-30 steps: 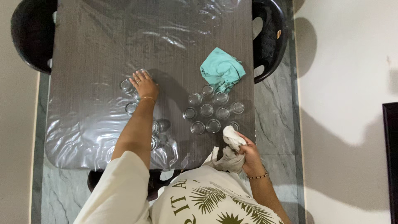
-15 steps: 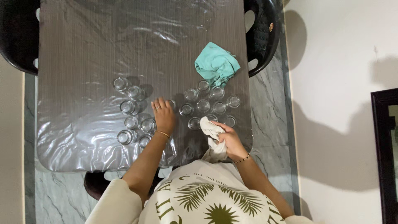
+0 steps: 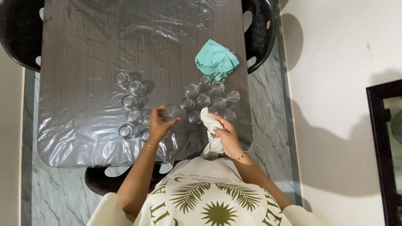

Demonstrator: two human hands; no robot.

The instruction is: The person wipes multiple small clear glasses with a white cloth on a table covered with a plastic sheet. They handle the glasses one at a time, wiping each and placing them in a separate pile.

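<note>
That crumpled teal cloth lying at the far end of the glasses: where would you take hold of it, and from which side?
Probably pinch the raised folds at the middle of the teal cloth, coming straight down from above. It lies bunched in a soft heap on the table, so the ridges give the fingers something to close on, and a top approach keeps clear of the glasses touching its near edge.

I've got one view only, head cam, so no overlap w/ any other. It looks nearly straight down from well above the table (image 3: 104, 54), top of frame pointing away from the wearer. Fairly far: whole tabletop width fits, plus chairs (image 3: 259, 33) at the far corners, floor and wall at right. Wearer's shirt fills bottom edge.
</note>
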